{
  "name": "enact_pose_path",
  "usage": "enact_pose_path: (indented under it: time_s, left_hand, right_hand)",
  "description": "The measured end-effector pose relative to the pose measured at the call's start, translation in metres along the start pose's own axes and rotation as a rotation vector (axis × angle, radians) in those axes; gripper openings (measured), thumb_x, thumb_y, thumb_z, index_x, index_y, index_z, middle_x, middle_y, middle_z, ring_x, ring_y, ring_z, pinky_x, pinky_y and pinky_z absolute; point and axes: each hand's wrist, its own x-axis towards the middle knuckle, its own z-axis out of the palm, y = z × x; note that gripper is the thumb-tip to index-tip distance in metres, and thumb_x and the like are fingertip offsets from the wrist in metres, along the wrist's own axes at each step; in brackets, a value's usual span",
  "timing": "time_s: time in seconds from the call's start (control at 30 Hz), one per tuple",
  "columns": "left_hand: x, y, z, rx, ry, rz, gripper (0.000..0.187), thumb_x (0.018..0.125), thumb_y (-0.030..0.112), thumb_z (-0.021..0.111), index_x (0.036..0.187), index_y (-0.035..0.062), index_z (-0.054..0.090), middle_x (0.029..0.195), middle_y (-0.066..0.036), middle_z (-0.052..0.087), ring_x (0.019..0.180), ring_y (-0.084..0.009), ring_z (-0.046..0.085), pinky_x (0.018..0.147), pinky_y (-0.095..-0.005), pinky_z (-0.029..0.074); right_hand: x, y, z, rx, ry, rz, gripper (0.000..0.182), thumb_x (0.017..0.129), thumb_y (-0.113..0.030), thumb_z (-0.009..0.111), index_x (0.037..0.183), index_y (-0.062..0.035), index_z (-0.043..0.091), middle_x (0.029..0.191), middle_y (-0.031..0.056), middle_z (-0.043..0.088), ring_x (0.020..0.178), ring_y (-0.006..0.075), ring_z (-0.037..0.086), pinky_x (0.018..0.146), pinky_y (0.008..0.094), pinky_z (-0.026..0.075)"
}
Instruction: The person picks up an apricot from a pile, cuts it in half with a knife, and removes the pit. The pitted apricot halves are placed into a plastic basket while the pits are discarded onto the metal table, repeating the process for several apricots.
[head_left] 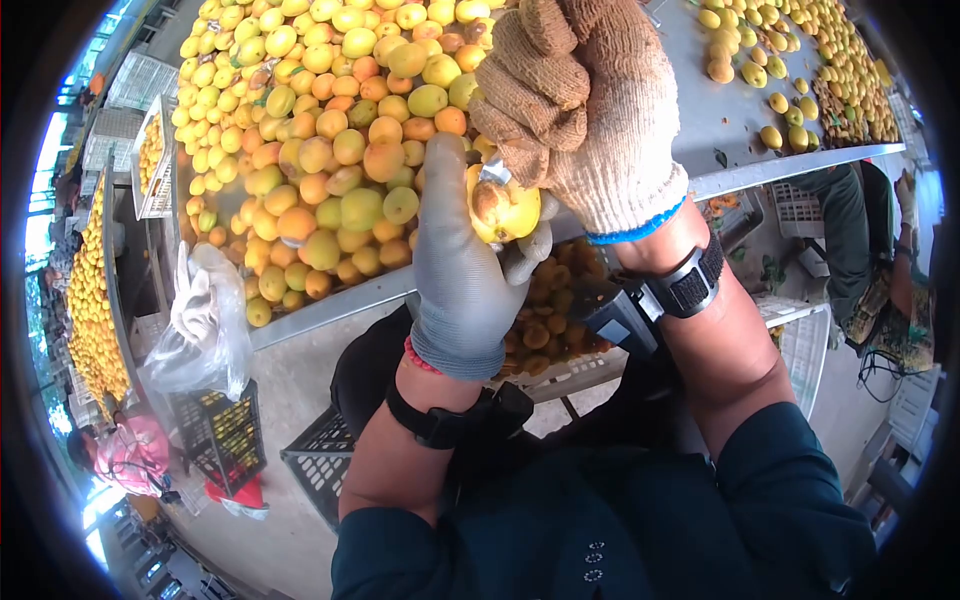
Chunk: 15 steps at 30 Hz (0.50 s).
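My left hand, in a grey glove, is wrapped round a yellow apricot that has a brown, damaged patch on top. My right hand, in a knitted brown and white glove, is closed in a fist just above it. From under that fist a short metal tip of a tool reaches the apricot at the brown patch. The tool's handle is hidden in the glove. Beyond both hands lies a heap of yellow and orange apricots on a metal-edged table.
Below the table edge, a crate holds browned fruit. A plastic bag with white gloves hangs at the left edge. Black crates stand on the floor. Other people are at the far left and right.
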Motion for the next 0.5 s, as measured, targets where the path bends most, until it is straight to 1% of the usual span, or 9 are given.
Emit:
enact_pose_path:
  time_s: [0.07, 0.13, 0.17, 0.2, 0.23, 0.3, 0.33, 0.4, 0.5]
  left_hand:
    - [0.0, 0.009, -0.004, 0.142, -0.008, -0.012, 0.029, 0.109, 0.023, 0.038, 0.104, 0.0017, 0.057, 0.078, -0.005, 0.062, 0.066, -0.0057, 0.059, 0.045, -0.0186, 0.041]
    - [0.007, 0.007, -0.011, 0.471, 0.026, 0.315, 0.029, 0.108, 0.022, 0.041, 0.1, 0.0003, 0.058, 0.076, -0.004, 0.061, 0.066, -0.0045, 0.058, 0.045, -0.0191, 0.041]
    - [0.016, -0.003, -0.016, 0.703, 0.075, 0.651, 0.031, 0.108, 0.023, 0.042, 0.097, -0.0004, 0.059, 0.074, -0.004, 0.06, 0.064, -0.0043, 0.058, 0.045, -0.0197, 0.041]
    - [0.015, -0.006, -0.014, 0.742, 0.085, 0.721, 0.032, 0.107, 0.025, 0.043, 0.096, -0.0009, 0.059, 0.072, -0.004, 0.06, 0.061, -0.0044, 0.057, 0.045, -0.0203, 0.041]
    - [0.015, -0.007, -0.01, 0.781, 0.098, 0.791, 0.034, 0.107, 0.026, 0.043, 0.094, -0.0013, 0.059, 0.07, -0.003, 0.059, 0.059, -0.0044, 0.056, 0.044, -0.0209, 0.041]
    - [0.0, -0.004, -0.001, 0.487, 0.047, 0.396, 0.036, 0.107, 0.028, 0.043, 0.093, -0.0018, 0.058, 0.066, -0.004, 0.058, 0.055, -0.0051, 0.055, 0.044, -0.0221, 0.042]
    - [0.002, -0.005, -0.003, 0.522, 0.015, 0.431, 0.036, 0.107, 0.028, 0.043, 0.093, -0.0015, 0.058, 0.066, -0.004, 0.058, 0.053, -0.0057, 0.055, 0.044, -0.0223, 0.042]
    - [0.008, -0.008, -0.013, 0.588, -0.052, 0.5, 0.037, 0.107, 0.028, 0.042, 0.092, -0.0008, 0.058, 0.065, -0.005, 0.059, 0.048, -0.0067, 0.054, 0.043, -0.0228, 0.042]
    - [0.01, -0.008, -0.017, 0.712, -0.11, 0.593, 0.024, 0.099, 0.021, 0.05, 0.098, -0.0012, 0.057, 0.074, -0.007, 0.061, 0.057, -0.0098, 0.057, 0.052, -0.0248, 0.045]
  right_hand:
    - [-0.001, -0.004, 0.023, -0.145, 0.214, 0.044, 0.034, 0.104, -0.024, 0.046, 0.072, -0.0141, 0.046, 0.055, -0.0026, 0.039, 0.042, 0.0109, 0.036, 0.041, 0.0254, 0.037]
    - [0.001, -0.006, 0.035, -0.299, 0.311, 0.054, 0.033, 0.104, -0.027, 0.045, 0.074, -0.0139, 0.047, 0.056, -0.0024, 0.04, 0.043, 0.0105, 0.037, 0.041, 0.0249, 0.036]
    - [-0.001, -0.006, 0.036, -0.312, 0.314, 0.047, 0.032, 0.105, -0.029, 0.044, 0.076, -0.0137, 0.048, 0.057, -0.0023, 0.041, 0.043, 0.0103, 0.037, 0.042, 0.0247, 0.036]
    - [-0.002, -0.006, 0.038, -0.326, 0.318, 0.041, 0.032, 0.105, -0.032, 0.044, 0.078, -0.0135, 0.048, 0.058, -0.0022, 0.042, 0.044, 0.01, 0.038, 0.042, 0.0245, 0.036]
    - [-0.006, -0.006, 0.034, -0.18, 0.293, 0.046, 0.032, 0.105, -0.033, 0.044, 0.08, -0.0133, 0.049, 0.059, -0.0022, 0.042, 0.044, 0.0101, 0.039, 0.042, 0.0244, 0.037]
    - [-0.003, -0.002, 0.016, -0.167, 0.102, 0.019, 0.033, 0.105, -0.036, 0.045, 0.082, -0.0133, 0.049, 0.061, -0.0026, 0.044, 0.044, 0.0102, 0.04, 0.042, 0.0246, 0.038]
    - [-0.002, 0.001, 0.011, -0.158, 0.007, 0.006, 0.034, 0.106, -0.038, 0.045, 0.083, -0.0133, 0.049, 0.061, -0.0028, 0.044, 0.045, 0.0103, 0.041, 0.042, 0.0247, 0.039]
    - [-0.009, -0.005, 0.008, -0.137, -0.005, 0.051, 0.033, 0.105, -0.038, 0.046, 0.083, -0.0135, 0.05, 0.062, -0.0021, 0.045, 0.046, 0.0101, 0.042, 0.043, 0.0245, 0.039]
    - [0.002, -0.004, -0.019, -0.081, -0.145, 0.072, 0.031, 0.106, -0.036, 0.048, 0.086, -0.0122, 0.052, 0.069, 0.0002, 0.051, 0.053, 0.0102, 0.047, 0.047, 0.0233, 0.042]
